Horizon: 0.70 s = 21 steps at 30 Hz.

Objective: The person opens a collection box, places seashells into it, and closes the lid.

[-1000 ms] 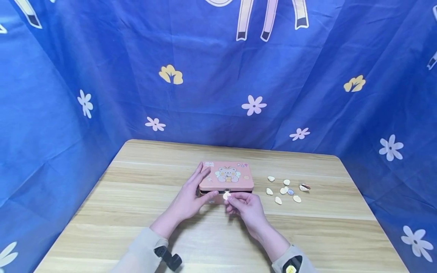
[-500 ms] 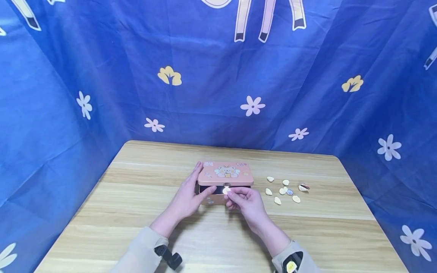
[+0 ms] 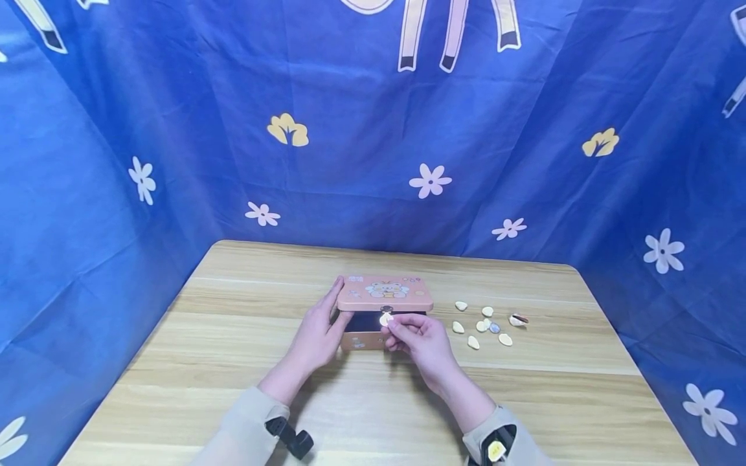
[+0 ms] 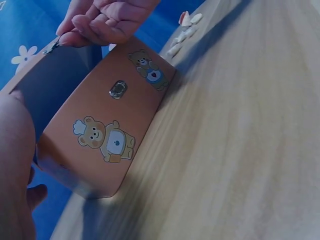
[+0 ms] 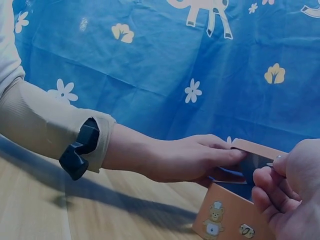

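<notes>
Pink tin [image 3: 359, 341], lid [image 3: 386, 293] part raised, stands on worktop [image 3: 256, 314] between my hands: left hand [image 3: 313, 334] extended along its left side, right hand [image 3: 422, 346] pinching the shiny clasp [image 3: 386, 319] at front. I lean both forearms inward.

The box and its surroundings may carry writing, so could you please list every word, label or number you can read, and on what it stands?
No text is legible.
Lid: white corner lettering, too blurred to read.
Box front: bear pictures, no words seen.
Yellow patch by the right sleeve: any marks too small to read.
</notes>
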{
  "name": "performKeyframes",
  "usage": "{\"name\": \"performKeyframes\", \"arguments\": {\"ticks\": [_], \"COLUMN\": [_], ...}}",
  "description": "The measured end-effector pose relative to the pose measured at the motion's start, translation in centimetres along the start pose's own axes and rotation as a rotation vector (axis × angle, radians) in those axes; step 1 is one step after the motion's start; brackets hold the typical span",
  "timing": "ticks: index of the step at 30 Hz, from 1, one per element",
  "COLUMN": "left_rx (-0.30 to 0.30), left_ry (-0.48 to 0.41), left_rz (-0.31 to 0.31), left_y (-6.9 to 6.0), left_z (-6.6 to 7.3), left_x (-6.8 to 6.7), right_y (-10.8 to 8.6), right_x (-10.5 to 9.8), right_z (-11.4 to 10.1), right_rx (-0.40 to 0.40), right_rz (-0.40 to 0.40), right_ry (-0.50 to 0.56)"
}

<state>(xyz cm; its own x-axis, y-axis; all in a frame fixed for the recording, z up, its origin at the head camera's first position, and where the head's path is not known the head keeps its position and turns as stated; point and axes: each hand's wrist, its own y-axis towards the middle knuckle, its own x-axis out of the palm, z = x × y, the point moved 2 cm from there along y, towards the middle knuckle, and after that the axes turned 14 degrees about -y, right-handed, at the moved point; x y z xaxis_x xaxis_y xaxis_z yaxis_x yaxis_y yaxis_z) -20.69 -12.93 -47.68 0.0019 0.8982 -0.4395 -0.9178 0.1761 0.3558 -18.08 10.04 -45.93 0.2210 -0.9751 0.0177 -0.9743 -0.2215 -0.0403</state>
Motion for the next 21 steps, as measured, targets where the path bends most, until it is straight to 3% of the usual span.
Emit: {"name": "performKeyframes", "arguments": {"ticks": [11, 21], "left_rx": [-0.038, -0.035], "left_ry": [0.016, 0.010], "left_rz": [-0.022, 0.023], "left_y": [0.4, 1.3], "left_z": [0.1, 0.3], "left_x": [-0.5, -0.6], "right_y": [0.4, 0.6], "right_x": [-0.1, -0.7], "right_z": [-0.1, -0.3], "right_rx": [-0.023, -0.032], "right_rz": [-0.008, 0.007], "right_ry": [0.008, -0.006]}}
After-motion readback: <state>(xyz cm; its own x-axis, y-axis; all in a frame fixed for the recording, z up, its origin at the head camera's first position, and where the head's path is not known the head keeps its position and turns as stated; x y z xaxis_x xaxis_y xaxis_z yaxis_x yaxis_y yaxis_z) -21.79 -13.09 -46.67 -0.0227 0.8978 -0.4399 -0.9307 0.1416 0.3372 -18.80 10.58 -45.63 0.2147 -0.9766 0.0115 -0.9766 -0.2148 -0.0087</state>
